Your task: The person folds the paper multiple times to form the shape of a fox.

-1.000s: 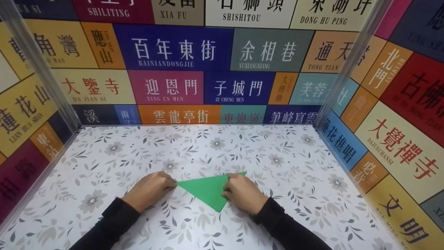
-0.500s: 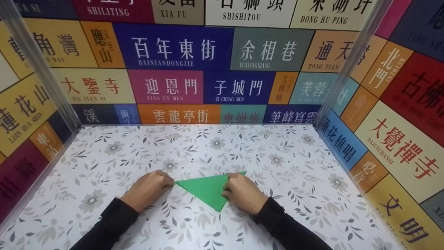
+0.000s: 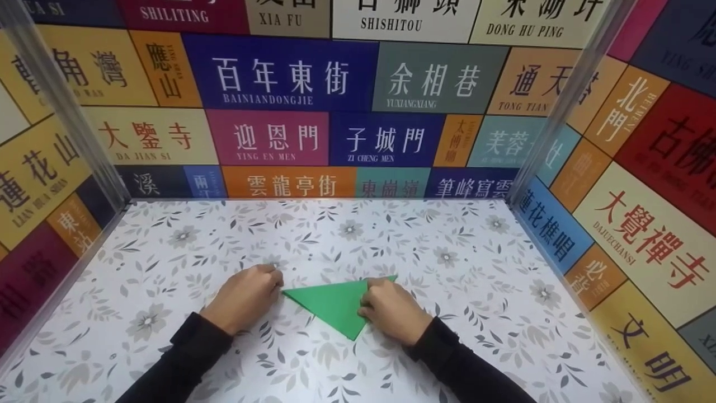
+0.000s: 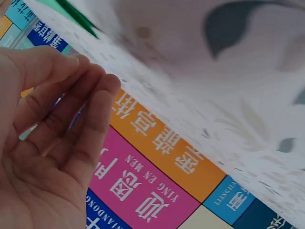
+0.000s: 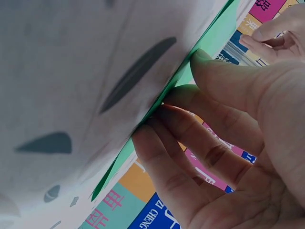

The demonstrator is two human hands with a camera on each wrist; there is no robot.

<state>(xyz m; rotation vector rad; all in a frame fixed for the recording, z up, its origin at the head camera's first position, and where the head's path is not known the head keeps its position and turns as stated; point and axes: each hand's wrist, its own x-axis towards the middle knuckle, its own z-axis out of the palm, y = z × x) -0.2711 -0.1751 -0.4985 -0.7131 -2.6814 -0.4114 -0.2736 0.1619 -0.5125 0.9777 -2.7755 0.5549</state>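
Note:
A folded green sheet of paper [image 3: 327, 305], triangular in outline, lies on the floral tabletop. My right hand [image 3: 394, 310] holds its right part with bent fingers; one corner shows beyond the knuckles. In the right wrist view, the thumb [image 5: 205, 67] rests on the green surface, while the fingertips meet the paper near its edge. My left hand [image 3: 246, 296] is just off the paper's left corner and holds nothing. The left wrist view shows its fingers [image 4: 97, 109] loosely bent, the thumb close to the index finger, with the paper's pointed corner [image 4: 78, 16] apart from them.
The white tabletop [image 3: 313, 229] has a grey leaf and flower print. Panels with colourful Chinese place names [image 3: 279, 73] stand at the back and on both sides. Clear strips [image 3: 559, 101] run up the corners.
The left hand has let go of the paper's left corner and risen slightly away from it. The right hand and the paper stay nearly where they were.

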